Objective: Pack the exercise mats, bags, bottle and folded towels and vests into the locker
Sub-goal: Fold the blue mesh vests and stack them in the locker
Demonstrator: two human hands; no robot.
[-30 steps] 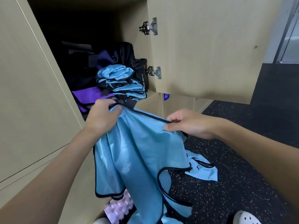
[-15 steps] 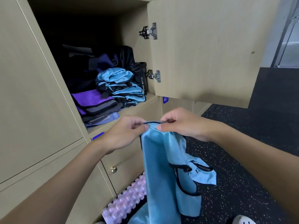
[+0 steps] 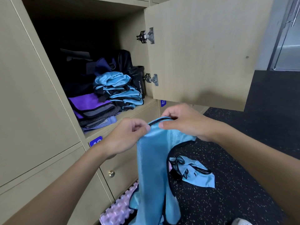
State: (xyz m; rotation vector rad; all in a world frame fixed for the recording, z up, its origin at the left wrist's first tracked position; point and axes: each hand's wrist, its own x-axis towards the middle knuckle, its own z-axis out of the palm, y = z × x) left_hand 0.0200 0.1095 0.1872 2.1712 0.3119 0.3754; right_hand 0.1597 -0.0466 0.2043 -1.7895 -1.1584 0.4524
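Note:
A light blue vest (image 3: 152, 168) with black trim hangs folded lengthwise in front of the locker. My left hand (image 3: 125, 137) and my right hand (image 3: 183, 120) pinch its top edge close together. Inside the open locker (image 3: 103, 17) lie a stack of folded blue vests (image 3: 118, 90), purple and grey folded towels (image 3: 94, 109), a black sport bottle (image 3: 138, 80) and dark bags (image 3: 100, 65) at the back. Another blue vest (image 3: 194, 174) lies crumpled on the floor.
The locker door (image 3: 203, 49) stands open to the right, above my right hand. A pale pink ridged mat (image 3: 118, 210) lies on the speckled black floor (image 3: 235, 184) by the lower drawers. A drawer knob (image 3: 111, 173) sticks out below my left arm.
My hands came together from wide apart, folding the spread vest into a narrow hanging strip. They have dropped below the locker shelf, uncovering the towels.

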